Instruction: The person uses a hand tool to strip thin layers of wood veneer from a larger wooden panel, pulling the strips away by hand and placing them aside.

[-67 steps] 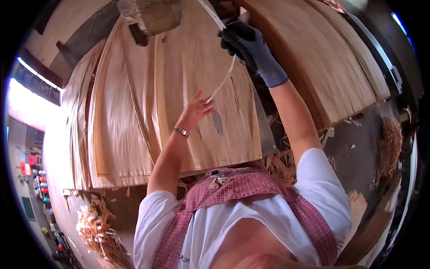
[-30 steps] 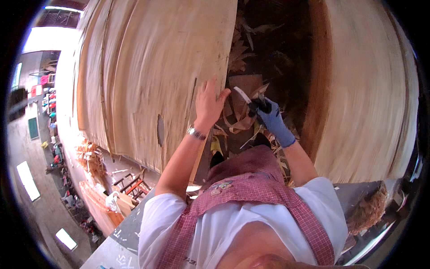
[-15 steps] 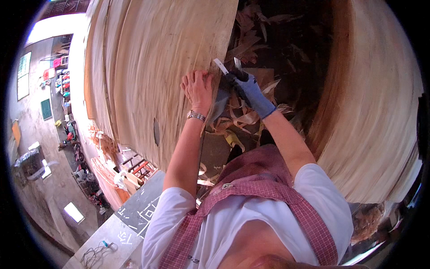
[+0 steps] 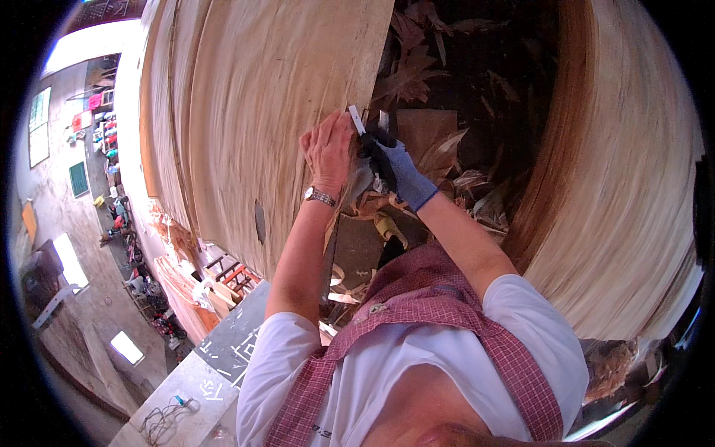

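Note:
My bare left hand [image 4: 330,155] lies on the right edge of a stack of pale wood veneer sheets [image 4: 253,97], its fingers stretched over the wood. Close beside it, at that same edge, my right hand [image 4: 398,170] wears a blue and black glove and is closed round a black-handled cutter [image 4: 356,119] with a flat, pale blade. The blade points away from me, by the left fingertips. A second short pale piece [image 4: 383,121] sticks up by the gloved fingers; what it belongs to is unclear. The glove hides most of the handle.
Another veneer stack [image 4: 625,186] rises on the right, with a brown edge. Torn veneer scraps [image 4: 413,74] litter the dark floor between the stacks. At lower left stands a grey table [image 4: 179,387] with a coiled cable [image 4: 160,421]. Assorted goods line the far left wall.
My right hand has moved left and slightly nearer to me with the cutter, bringing the blade beside my left fingers. The left hand has stayed nearly in place on the veneer.

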Available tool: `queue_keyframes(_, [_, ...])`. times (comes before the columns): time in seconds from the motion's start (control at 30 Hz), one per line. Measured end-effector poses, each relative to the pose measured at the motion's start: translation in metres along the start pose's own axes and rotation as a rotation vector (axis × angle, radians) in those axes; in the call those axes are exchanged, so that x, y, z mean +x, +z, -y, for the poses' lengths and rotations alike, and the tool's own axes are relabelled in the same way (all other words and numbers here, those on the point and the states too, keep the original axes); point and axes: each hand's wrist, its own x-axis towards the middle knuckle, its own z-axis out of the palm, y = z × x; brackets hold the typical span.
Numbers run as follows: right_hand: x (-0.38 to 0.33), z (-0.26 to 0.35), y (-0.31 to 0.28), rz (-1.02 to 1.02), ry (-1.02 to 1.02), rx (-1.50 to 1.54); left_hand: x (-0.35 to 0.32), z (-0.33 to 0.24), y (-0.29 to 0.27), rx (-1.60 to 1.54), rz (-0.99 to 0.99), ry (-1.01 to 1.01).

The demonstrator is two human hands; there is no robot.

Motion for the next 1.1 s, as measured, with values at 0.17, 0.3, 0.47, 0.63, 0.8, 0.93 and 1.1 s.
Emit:
queue_keyframes(0.17, [0.002,-0.005,0.0,-0.015,0.005,0.006,0.006,0.009,0.0,0.226,0.192,0.316])
queue_keyframes(0.3, [-0.001,-0.001,-0.012,-0.115,-0.384,-0.598,0.005,0.011,-0.008,0.308,0.274,0.402])
queue_keyframes(0.47, [-0.018,0.042,-0.034,-0.279,-0.59,-1.581,-0.001,0.014,-0.002,0.426,0.241,0.452])
queue_keyframes(0.63, [-0.044,0.059,-0.08,-0.141,-0.465,-1.142,0.001,0.014,-0.001,0.243,0.291,0.365])
queue_keyframes(0.8, [-0.081,0.04,-0.078,-0.277,-0.661,-1.508,-0.042,0.022,-0.034,-0.056,0.042,-0.049])
queue_keyframes(0.93, [-0.109,0.044,0.006,-0.112,-0.317,-1.239,-0.118,0.039,-0.048,-0.031,-0.075,-0.471])
queue_keyframes(1.1, [-0.058,-0.01,0.052,0.088,-0.343,-1.018,-0.149,0.051,-0.048,-0.029,-0.016,-0.472])
